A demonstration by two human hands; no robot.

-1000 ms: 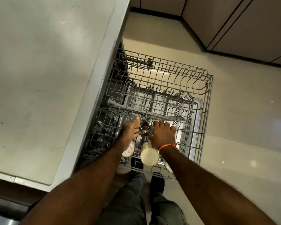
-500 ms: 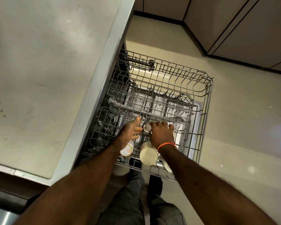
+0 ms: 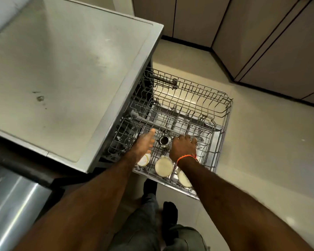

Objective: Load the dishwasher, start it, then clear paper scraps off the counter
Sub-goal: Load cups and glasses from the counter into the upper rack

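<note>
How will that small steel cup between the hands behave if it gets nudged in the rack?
The steel cup looks shiny and smooth, so probably slippery. It stands mouth-up on open wire in the rack, so it may tip or wobble between the wires. It looks small and thin-walled, so likely light and not fragile.

Pretty dim overall, with a warm yellowish cast hanging over everything. Light is pooling on the floor (image 3: 172,97) under the far side of the dishwasher rack (image 3: 223,113), and a soft sheen is spreading across the counter (image 3: 65,57) on the left. A hard glare streak is running down the steel panel (image 3: 13,205) at near left. The left hand (image 3: 143,144) is smearing with motion blur, the forearms are going soft near the camera, and the wide lens is bending straight lines at the edges.
</note>
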